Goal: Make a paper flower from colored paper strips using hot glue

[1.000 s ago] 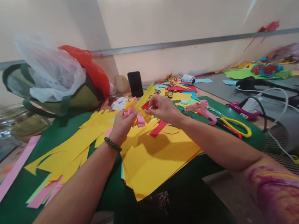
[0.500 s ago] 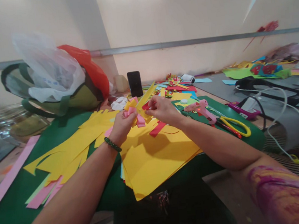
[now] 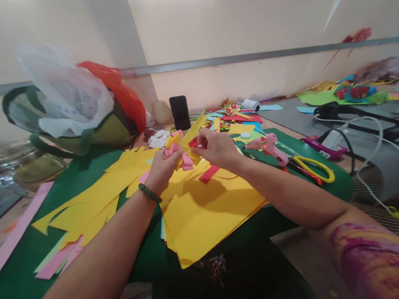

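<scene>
My left hand (image 3: 164,169), with a green bead bracelet at the wrist, is closed on a bow of looped pink and yellow paper strips (image 3: 187,160). A pointed yellow paper strip (image 3: 195,127) sticks up from it. At the bow's right side, the fingers of my right hand (image 3: 218,148) are pinched together against its yellow paper; the fingertips are partly hidden. Under both hands lies a stack of yellow paper sheets (image 3: 207,220). A short red paper strip (image 3: 209,173) rests on the stack below my right hand.
Right of the stack lie a pink glue gun (image 3: 269,147) and yellow-handled scissors (image 3: 313,167). Cut yellow paper (image 3: 93,195) spreads to the left. A phone (image 3: 180,112) stands behind, near a bulging bag (image 3: 107,129). A white cable (image 3: 383,148) loops off the right side.
My right hand has shifted very slightly at the bow's right side, its fingers still pinched. The left hand and the bow stay almost in the same place.
</scene>
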`<state>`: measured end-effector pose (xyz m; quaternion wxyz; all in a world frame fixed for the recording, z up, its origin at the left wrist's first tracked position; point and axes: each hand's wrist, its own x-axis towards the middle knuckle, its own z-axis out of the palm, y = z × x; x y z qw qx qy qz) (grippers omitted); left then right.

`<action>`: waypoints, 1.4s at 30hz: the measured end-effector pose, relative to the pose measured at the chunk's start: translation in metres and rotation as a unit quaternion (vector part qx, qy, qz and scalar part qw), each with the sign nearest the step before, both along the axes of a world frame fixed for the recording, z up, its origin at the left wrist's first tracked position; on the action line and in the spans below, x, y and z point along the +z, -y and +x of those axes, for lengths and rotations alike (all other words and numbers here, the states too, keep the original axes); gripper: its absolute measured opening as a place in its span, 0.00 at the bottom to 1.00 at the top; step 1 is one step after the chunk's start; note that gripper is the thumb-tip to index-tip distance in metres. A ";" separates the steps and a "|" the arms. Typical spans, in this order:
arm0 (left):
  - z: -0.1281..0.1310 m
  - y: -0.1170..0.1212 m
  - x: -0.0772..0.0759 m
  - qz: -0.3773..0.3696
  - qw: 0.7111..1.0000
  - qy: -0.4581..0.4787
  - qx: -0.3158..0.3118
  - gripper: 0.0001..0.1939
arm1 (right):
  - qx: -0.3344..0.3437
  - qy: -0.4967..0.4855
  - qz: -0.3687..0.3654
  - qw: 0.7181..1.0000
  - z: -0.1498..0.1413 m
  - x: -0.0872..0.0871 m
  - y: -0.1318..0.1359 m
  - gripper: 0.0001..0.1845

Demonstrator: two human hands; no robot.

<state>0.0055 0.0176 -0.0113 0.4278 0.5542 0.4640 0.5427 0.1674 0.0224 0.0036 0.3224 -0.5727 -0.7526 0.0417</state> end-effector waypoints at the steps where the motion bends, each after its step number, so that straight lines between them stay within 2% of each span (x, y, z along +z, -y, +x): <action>1: 0.000 0.000 0.000 -0.006 1.000 0.006 -0.002 0.16 | -0.001 0.003 0.005 1.000 -0.001 -0.001 0.000 0.07; 4: -0.001 -0.002 -0.001 -0.024 0.999 0.021 0.000 0.12 | 0.012 -0.017 0.029 0.999 0.000 -0.002 0.000 0.09; 7: -0.003 -0.007 -0.004 -0.037 0.999 0.038 0.009 0.11 | 0.037 -0.109 0.065 0.991 0.007 0.000 -0.005 0.12; 9: -0.005 -0.009 -0.006 -0.038 0.997 0.065 0.007 0.11 | 0.049 -0.205 0.087 0.974 0.012 0.003 -0.011 0.13; 11: -0.006 -0.010 -0.006 -0.035 0.995 0.096 0.003 0.12 | 0.053 -0.315 0.085 0.944 0.016 0.005 -0.019 0.13; 13: -0.006 -0.009 -0.005 -0.027 0.993 0.115 0.000 0.12 | 0.050 -0.416 0.034 0.907 0.015 0.005 -0.024 0.14; 15: -0.006 -0.008 -0.003 -0.020 0.992 0.122 -0.009 0.13 | 0.060 -0.474 -0.078 0.875 0.009 0.001 -0.027 0.19; 17: -0.005 -0.006 -0.003 -0.017 0.992 0.121 -0.017 0.13 | 0.088 -0.486 -0.188 0.849 0.002 -0.005 -0.026 0.22; 19: -0.004 -0.005 -0.004 -0.020 0.993 0.111 -0.021 0.12 | 0.122 -0.484 -0.237 0.834 -0.005 -0.013 -0.025 0.21; 24: -0.003 -0.009 -0.011 -0.022 0.994 0.093 -0.052 0.12 | 0.179 -0.488 -0.194 0.832 -0.011 -0.027 -0.026 0.13; 29: -0.005 -0.009 -0.010 -0.030 0.996 0.075 -0.049 0.12 | 0.199 -0.482 -0.178 0.835 -0.009 -0.029 -0.030 0.10; 36: -0.004 -0.007 -0.007 -0.030 0.996 0.065 -0.052 0.14 | 0.230 -0.474 -0.163 0.835 -0.011 -0.029 -0.029 0.12; 42: -0.005 -0.009 -0.008 -0.025 0.995 0.071 -0.065 0.16 | 0.234 -0.546 -0.199 0.780 -0.014 -0.030 -0.029 0.12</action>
